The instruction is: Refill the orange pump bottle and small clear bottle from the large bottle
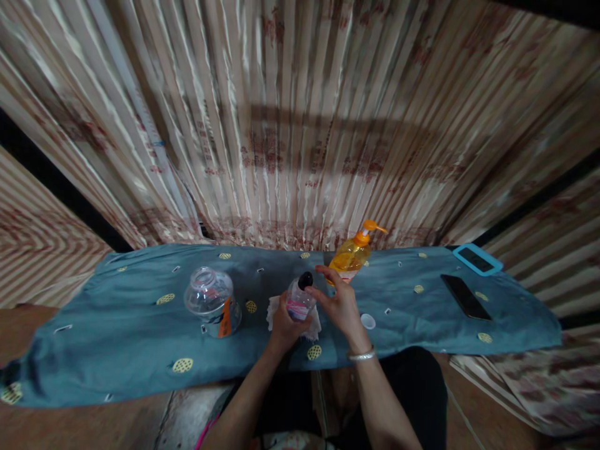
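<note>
Both forearms are bare, with no sleeves reaching them. A thin silver bangle (pixel 361 355) circles the wrist of the right hand (pixel 340 304). The left hand (pixel 284 325) wears no ring or band that shows. Dark clothing covers the lap.

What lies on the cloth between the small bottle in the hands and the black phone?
In the head view, a small white cap lies on the teal cloth between the small bottle and the black phone.
</note>
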A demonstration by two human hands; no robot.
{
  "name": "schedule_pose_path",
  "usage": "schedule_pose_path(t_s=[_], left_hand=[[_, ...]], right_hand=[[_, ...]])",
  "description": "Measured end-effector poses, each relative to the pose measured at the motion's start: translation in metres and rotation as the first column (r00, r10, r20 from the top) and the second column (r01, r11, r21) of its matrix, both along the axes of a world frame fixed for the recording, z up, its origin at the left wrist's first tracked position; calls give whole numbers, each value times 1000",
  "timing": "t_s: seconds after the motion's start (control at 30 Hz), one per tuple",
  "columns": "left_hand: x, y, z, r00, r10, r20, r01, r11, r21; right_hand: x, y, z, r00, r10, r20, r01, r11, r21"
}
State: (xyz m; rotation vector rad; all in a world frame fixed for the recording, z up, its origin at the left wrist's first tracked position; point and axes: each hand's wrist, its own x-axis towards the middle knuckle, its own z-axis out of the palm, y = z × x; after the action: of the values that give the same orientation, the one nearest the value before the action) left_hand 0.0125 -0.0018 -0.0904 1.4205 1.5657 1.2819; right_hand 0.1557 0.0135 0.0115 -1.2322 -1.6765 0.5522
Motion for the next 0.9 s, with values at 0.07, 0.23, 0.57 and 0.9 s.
schedule_pose_path(t_s=[0.07, 0.23, 0.57, 0.9], left_hand=[[0, 0, -1, 1000, -2, 2, 2, 1000, 13], [1, 1, -2, 999, 3, 41, -3, 1000, 21], [1, -1, 2, 999, -18, 44, 18, 1000, -11], [0, 1, -5, 1000, -19, -22, 20, 1000, 22]], right_hand=[[9, -3, -1, 1000, -29, -6, 29, 1000, -7], [4, -6, 3, 999, 26, -18, -27, 1000, -7], [-11, 5, 12, 963, 134, -233, -140, 990, -8], [60, -16, -65, 979, -115, -169, 85, 981, -175]])
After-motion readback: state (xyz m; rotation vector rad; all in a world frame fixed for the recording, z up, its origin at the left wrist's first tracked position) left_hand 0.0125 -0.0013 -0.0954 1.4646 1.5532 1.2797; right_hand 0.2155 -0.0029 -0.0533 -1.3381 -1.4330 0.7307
